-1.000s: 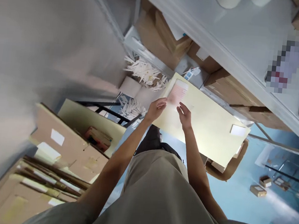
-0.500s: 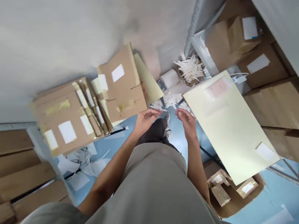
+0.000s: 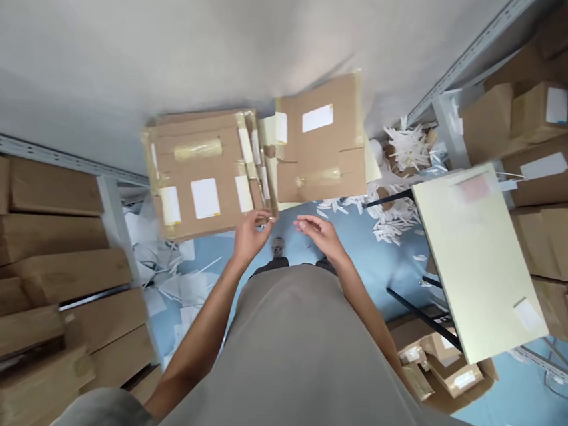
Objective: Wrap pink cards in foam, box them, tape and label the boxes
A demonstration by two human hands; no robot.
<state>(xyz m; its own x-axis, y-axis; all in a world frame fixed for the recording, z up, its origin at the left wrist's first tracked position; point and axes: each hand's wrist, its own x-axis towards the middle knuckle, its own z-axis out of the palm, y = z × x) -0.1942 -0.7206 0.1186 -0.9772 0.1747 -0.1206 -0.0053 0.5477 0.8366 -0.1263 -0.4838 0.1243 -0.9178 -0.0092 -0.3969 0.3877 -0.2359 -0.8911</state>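
My left hand [image 3: 251,238] is at the near edge of a stack of flattened cardboard boxes [image 3: 193,187]. Its fingers are loosely bent, with nothing visible in them; whether they touch the cardboard I cannot tell. Over the floor, my right hand [image 3: 324,237] hangs with loosely extended fingers and holds nothing. It is closest to another labelled cardboard box [image 3: 327,153], which lies on a pale yellow board [image 3: 373,165] to the right of the stack. White labels and strips of yellowish tape show on the cardboard.
A pale yellow table [image 3: 480,265] with dark legs stands at right. Below it is an open carton [image 3: 471,402] holding small boxes. Shelves of cardboard boxes [image 3: 72,269] flank both sides. Shredded white paper [image 3: 406,144] lies by the wall, and loose sheets [image 3: 189,287] litter the blue floor [image 3: 368,275].
My view has swung left, so the cardboard and table now appear farther right. My body has turned towards the cardboard, and my left hand has come to the stack's near edge.
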